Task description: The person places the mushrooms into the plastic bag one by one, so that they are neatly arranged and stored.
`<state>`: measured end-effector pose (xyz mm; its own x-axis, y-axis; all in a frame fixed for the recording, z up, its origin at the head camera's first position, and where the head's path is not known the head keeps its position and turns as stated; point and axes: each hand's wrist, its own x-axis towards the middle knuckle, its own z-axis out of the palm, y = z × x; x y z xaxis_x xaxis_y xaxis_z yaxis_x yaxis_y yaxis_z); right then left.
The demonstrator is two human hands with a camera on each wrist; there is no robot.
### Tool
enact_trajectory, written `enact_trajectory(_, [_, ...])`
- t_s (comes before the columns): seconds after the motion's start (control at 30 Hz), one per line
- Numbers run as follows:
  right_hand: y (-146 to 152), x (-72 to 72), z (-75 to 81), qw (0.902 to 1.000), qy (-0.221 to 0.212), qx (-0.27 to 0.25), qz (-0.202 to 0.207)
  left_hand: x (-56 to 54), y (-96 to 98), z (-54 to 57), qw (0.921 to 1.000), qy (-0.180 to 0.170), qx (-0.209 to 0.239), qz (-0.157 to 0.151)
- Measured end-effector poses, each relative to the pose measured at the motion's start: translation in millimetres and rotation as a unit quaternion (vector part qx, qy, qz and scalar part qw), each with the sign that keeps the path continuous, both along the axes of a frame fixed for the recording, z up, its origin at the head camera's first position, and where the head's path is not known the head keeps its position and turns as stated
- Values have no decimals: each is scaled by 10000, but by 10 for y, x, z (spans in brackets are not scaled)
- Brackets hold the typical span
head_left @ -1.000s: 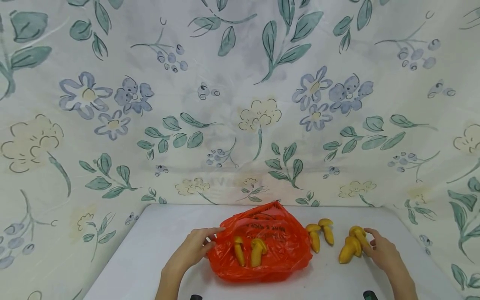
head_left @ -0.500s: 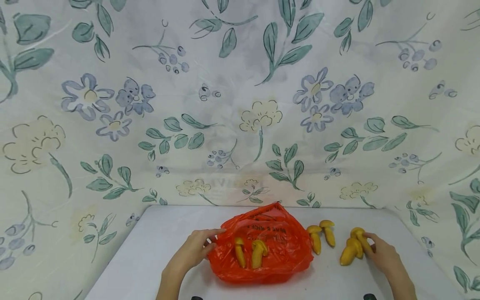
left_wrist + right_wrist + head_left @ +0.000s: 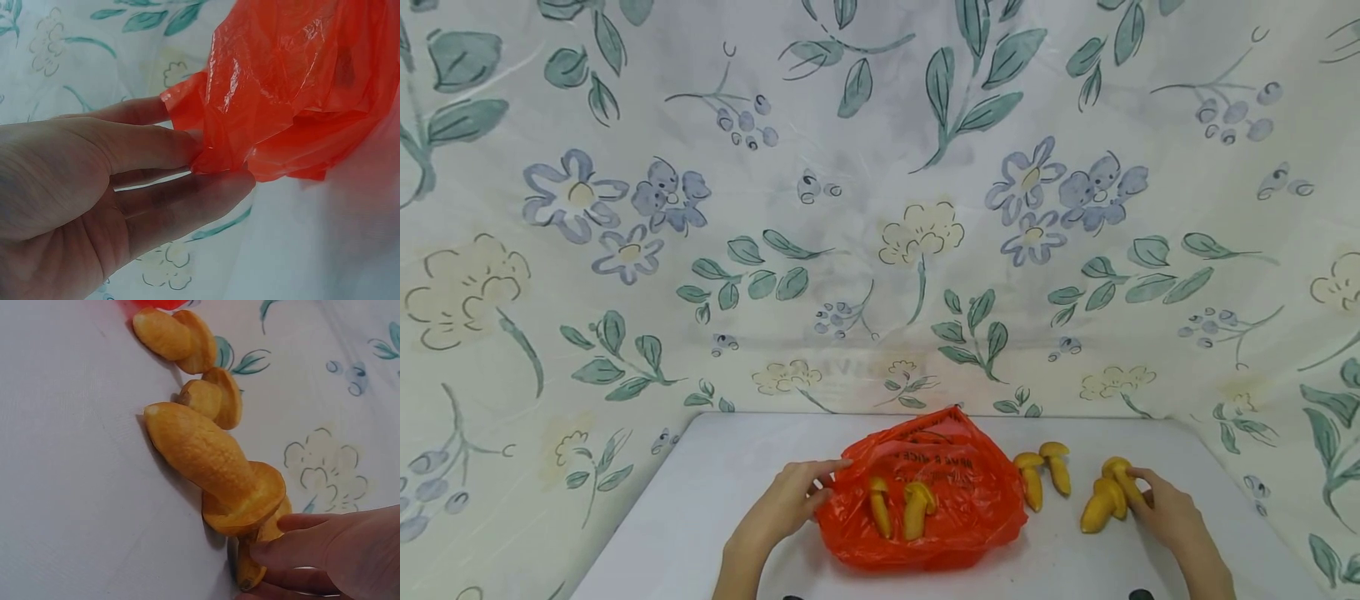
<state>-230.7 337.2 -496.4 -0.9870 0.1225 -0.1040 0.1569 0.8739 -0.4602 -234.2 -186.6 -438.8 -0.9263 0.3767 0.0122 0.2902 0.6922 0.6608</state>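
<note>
The left hand [image 3: 94,187] pinches the edge of the red bag [image 3: 294,87] between thumb and fingers, so this grip is pressed together on the thin plastic. The right hand [image 3: 331,556] has its fingers curled on a yellow mushroom [image 3: 253,565] that lies half under a bigger mushroom [image 3: 209,465], so this grip pinches the mushroom. The red bag [image 3: 925,500] lies flat in the middle of the white tabletop [image 3: 700,500], near the front edge. Two mushrooms [image 3: 898,507] lie on top of the bag. Two more mushrooms [image 3: 1043,477] lie just right of the bag, and the pair by the right hand [image 3: 1168,512] lies further right, near the right edge of the tabletop. There is open tabletop to the left of the left hand [image 3: 782,500] and behind the bag. A flowery cloth [image 3: 880,208] hangs all around the back and sides. The head view shows the whole tabletop and all the mushrooms, but the fingers look tiny there. The left wrist view shows the pinch on the bag up close. The right wrist view shows how the mushrooms lie in a row and touch. The bag has dark writing on it, but it is too small and upside down to read.
</note>
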Motion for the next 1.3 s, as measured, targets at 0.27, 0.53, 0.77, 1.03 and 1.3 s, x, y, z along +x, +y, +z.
enact_trajectory(0.27, [4, 6, -4, 10000, 12, -58, -25, 6, 2, 2, 10000, -17, -24, 34])
enact_trajectory(0.53, [20, 20, 24, 9999, 7, -156, -44, 14, 10, 11, 10000, -1, -14, -5])
enact_trajectory(0.77, [48, 23, 27, 9999, 90, -111, -75, 9, 15, 17, 10000, 39, -32, -26])
enact_trajectory(1.03, [53, 26, 107, 9994, 320, -158, 7, 5, 12, 19, 10000, 33, -74, -20])
enact_trajectory(1.3, [33, 48, 203, 9990, 430, -138, -45, 4, 22, 16, 9999, -15, -98, 24])
